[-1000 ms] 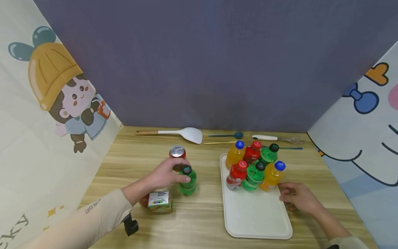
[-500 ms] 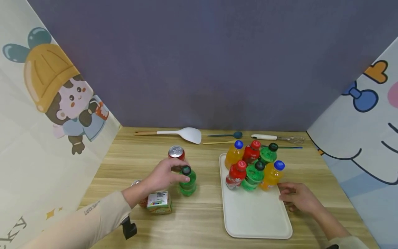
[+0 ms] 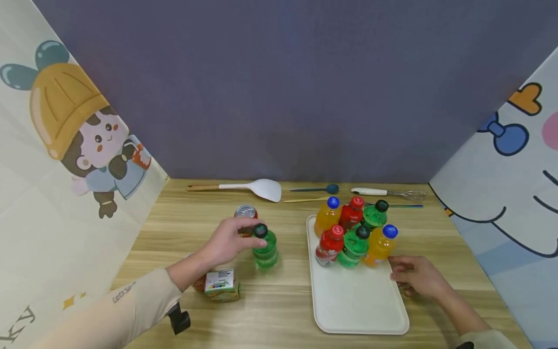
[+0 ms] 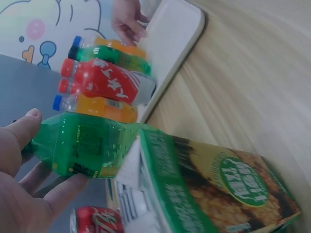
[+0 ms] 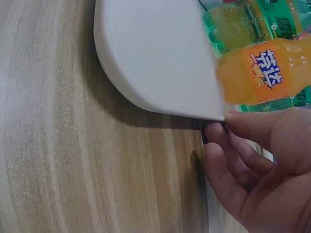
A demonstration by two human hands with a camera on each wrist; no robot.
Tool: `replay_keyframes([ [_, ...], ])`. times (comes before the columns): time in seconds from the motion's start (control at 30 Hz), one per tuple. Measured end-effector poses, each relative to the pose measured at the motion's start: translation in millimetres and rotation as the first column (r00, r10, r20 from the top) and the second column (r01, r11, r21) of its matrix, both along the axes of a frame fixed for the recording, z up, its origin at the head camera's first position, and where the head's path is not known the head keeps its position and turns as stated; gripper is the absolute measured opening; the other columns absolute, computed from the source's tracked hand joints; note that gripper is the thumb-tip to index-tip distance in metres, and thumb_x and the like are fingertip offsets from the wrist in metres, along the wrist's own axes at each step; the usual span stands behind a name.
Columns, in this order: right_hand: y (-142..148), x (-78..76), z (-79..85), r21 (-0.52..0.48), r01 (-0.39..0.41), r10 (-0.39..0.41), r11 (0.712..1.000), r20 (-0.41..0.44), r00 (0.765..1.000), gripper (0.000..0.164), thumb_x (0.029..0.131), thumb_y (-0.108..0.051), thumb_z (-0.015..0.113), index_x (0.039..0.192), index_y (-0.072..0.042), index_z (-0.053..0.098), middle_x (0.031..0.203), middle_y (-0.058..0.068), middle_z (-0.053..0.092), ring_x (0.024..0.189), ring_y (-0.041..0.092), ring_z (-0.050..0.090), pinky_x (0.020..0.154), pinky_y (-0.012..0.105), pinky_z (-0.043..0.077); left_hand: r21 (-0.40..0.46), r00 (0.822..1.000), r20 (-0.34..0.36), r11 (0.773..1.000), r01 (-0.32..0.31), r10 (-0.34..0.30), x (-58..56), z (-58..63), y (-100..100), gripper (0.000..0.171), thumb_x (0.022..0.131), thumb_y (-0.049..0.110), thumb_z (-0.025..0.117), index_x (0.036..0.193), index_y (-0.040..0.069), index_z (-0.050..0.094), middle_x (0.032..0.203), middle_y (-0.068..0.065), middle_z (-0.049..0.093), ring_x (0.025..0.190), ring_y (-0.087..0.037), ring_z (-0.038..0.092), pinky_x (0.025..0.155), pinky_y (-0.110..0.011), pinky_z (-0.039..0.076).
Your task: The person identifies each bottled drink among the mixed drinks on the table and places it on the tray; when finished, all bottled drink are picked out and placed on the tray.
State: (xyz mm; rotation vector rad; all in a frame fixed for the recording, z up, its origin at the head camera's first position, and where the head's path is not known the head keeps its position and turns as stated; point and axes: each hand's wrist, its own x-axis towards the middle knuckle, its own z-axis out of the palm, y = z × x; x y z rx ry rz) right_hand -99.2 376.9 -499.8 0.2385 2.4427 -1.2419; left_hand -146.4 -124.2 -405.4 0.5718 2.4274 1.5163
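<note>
My left hand [image 3: 228,241] grips a green soda bottle [image 3: 267,253] round its upper part, just below the black cap. In the left wrist view the thumb and fingers lie on either side of this green bottle [image 4: 92,145], whose lower end is partly hidden by a snack box [image 4: 218,189]. At the white tray's [image 3: 359,305] right edge, my right hand [image 3: 418,276] pinches the rim between thumb and fingers, as the right wrist view shows. Orange, red and green bottles stand close together on the tray's far half, an orange bottle [image 3: 380,247] nearest the right hand.
A red soda can [image 3: 246,212] stands behind the left hand, and the snack box [image 3: 222,286] sits below that wrist beside another, mostly hidden can. Along the back wall lie a white spatula [image 3: 266,189], a dark spoon [image 3: 331,189] and a whisk [image 3: 410,195].
The green bottle has shifted slightly up and to the right in the left hand, the hand rising with it. The right hand stays at the tray's edge.
</note>
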Motion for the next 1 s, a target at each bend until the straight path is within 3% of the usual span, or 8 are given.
replay_keyframes([
  [0.33, -1.6, -0.3, 1.0, 0.003, -0.002, 0.002, 1.000, -0.012, 1.000, 0.058, 0.091, -0.009, 0.076, 0.141, 0.010, 0.054, 0.106, 0.013, 0.071, 0.074, 0.023, 0.067, 0.057, 0.038, 0.059, -0.030, 0.989, -0.133, 0.997, 0.068, -0.072, 6.6, 19.3, 22.1, 0.037, 0.086, 0.024, 0.085, 0.119, 0.012, 0.076, 0.110, 0.004, 0.073, 0.105, -0.014, 0.068, 0.090, -0.036, 0.059],
  [0.53, -2.2, -0.7, 1.9, 0.008, 0.006, -0.006, 1.000, -0.003, 1.000, 0.058, 0.090, -0.008, 0.077, 0.141, 0.009, 0.055, 0.104, 0.012, 0.070, 0.073, 0.023, 0.066, 0.056, 0.038, 0.058, -0.048, 0.983, -0.153, 0.994, 0.093, -0.099, 12.1, 25.7, 48.8, 0.036, 0.083, 0.023, 0.087, 0.116, 0.015, 0.077, 0.114, 0.004, 0.075, 0.109, -0.013, 0.068, 0.096, -0.030, 0.055],
  [0.63, -2.2, -0.4, 2.3, 0.008, 0.009, -0.009, 1.000, -0.001, 1.000, 0.058, 0.090, -0.006, 0.076, 0.141, 0.010, 0.054, 0.103, 0.012, 0.070, 0.073, 0.023, 0.066, 0.056, 0.038, 0.058, -0.039, 0.976, -0.164, 0.990, 0.137, -0.142, 13.7, 27.9, 62.6, 0.035, 0.084, 0.024, 0.087, 0.117, 0.015, 0.077, 0.114, 0.005, 0.075, 0.108, -0.011, 0.069, 0.097, -0.029, 0.055],
  [0.83, -2.7, -1.6, 3.9, 0.013, 0.005, -0.005, 1.000, -0.003, 1.000, 0.059, 0.091, -0.007, 0.076, 0.142, 0.010, 0.053, 0.105, 0.013, 0.070, 0.073, 0.022, 0.067, 0.056, 0.038, 0.059, -0.034, 0.969, -0.151, 0.981, 0.191, -0.194, 16.5, 34.1, 91.4, 0.036, 0.084, 0.027, 0.087, 0.117, 0.016, 0.078, 0.107, 0.010, 0.075, 0.100, -0.005, 0.067, 0.093, -0.026, 0.056],
  [1.0, -2.2, -1.5, 2.7, 0.008, -0.004, 0.004, 1.000, 0.000, 1.000, 0.058, 0.092, -0.008, 0.076, 0.142, 0.010, 0.053, 0.104, 0.012, 0.070, 0.074, 0.022, 0.068, 0.057, 0.038, 0.059, -0.021, 0.952, -0.169, 0.966, 0.257, -0.256, 17.8, 32.2, 115.6, 0.033, 0.084, 0.028, 0.087, 0.114, 0.016, 0.079, 0.103, 0.010, 0.075, 0.095, -0.003, 0.065, 0.087, -0.021, 0.055],
])
